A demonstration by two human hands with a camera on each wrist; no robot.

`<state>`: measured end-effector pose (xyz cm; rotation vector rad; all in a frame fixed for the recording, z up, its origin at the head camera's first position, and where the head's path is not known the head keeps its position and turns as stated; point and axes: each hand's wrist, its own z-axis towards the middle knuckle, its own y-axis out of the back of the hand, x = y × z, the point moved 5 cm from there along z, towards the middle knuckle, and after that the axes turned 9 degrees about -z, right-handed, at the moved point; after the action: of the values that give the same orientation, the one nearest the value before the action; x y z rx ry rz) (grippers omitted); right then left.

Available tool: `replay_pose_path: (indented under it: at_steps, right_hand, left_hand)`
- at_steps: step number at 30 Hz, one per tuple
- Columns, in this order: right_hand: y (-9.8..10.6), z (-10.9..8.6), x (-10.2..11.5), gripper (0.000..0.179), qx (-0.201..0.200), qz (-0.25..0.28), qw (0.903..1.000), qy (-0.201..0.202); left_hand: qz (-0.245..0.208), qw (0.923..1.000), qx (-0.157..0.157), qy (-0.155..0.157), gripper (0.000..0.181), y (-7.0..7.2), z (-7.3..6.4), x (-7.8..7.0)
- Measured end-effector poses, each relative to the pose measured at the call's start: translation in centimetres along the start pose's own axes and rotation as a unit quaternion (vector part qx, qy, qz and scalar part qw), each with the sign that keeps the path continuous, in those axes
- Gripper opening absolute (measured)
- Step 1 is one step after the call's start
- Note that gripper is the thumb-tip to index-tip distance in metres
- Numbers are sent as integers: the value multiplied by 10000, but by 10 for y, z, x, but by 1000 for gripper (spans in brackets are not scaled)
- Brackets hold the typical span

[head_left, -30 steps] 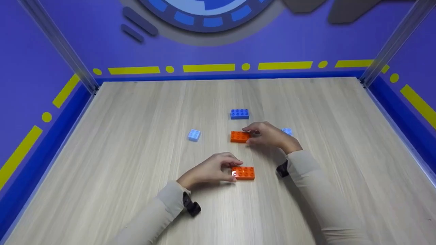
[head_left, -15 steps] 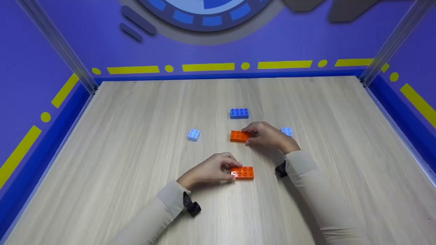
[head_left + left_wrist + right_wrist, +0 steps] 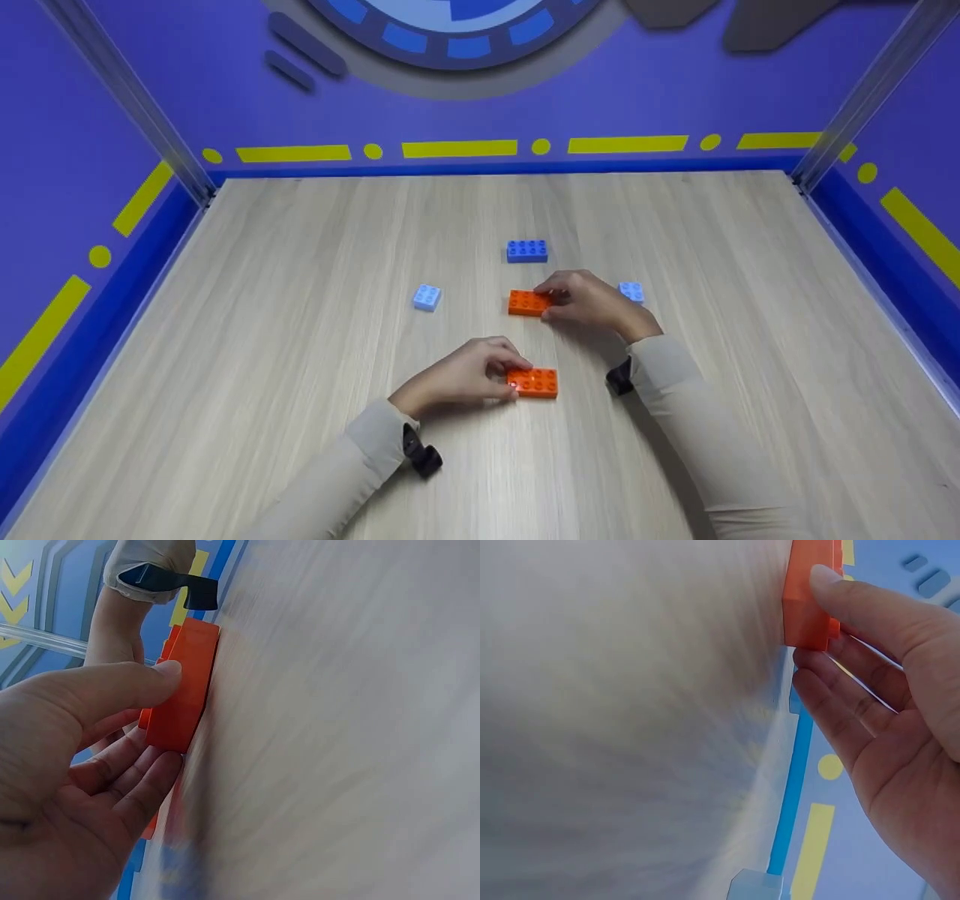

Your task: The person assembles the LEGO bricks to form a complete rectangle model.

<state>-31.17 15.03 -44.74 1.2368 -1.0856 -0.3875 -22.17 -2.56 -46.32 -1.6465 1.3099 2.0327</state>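
Note:
My left hand pinches the left end of the nearer orange toy brick, thumb on its near side and fingers at the far side. In the left wrist view the thumb lies on the long face of this orange brick, close to the table. Farther off, my right hand pinches the right end of a second orange brick. The right wrist view has the thumb on that orange brick's side, fingertips behind and below it. Both bricks lie level, studs up.
A blue eight-stud brick lies just beyond the farther orange one. Small light blue bricks lie to the left and just behind the right hand, where the light blue brick is partly covered. Purple-blue walls enclose the wooden table.
Both hands keep their grip on the orange bricks and stay almost in place. The bricks show no clear movement beyond a slight shift of the view.

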Motion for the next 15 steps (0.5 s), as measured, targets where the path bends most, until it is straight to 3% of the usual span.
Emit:
replay_pose_path:
  at_steps: [15]
  right_hand:
    - [1, -7, -1, 38, -38, -28, 10000, -78]
  left_hand:
    - [52, 9999, -126, -36, 37, 10, 0, -1]
